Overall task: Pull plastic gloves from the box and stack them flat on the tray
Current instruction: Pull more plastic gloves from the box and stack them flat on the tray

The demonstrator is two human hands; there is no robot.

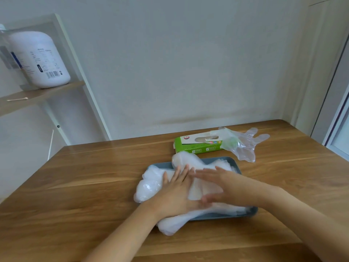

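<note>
While the stack of gloves (pixel 151 183) is pressed down on the tray (pixel 252 211), the flattening step is judged to be in hand; the left hand (pixel 175 189) is laid palm-down on the left part of the pile, fingers straight and spread, nothing being gripped; the right hand (pixel 223 184) is held across the middle of the pile with fingers extended, and it is motion-blurred, so whether it presses or only skims the top sheet cannot be told, though nothing is seen clasped in it. The pile is thick, so much of the task is judged done; it overhangs the tray at the left and at the near corner, onto the table (pixel 85 186). A further glove (pixel 245 146) is drawn part-way out of the box (pixel 196 147), which lies just beyond the tray; for the next move one hand would have to be lifted and reached forward to pinch that glove, the pile being best held down by the other.

The gloves are thin, crinkled film, milky where layered and nearly clear where single; slipping and trapped air are to be expected. The tray is a shallow, blue-grey rectangle with rounded corners; the box is long, green cardboard with an opening on top; the table is smooth, grained wood.
</note>
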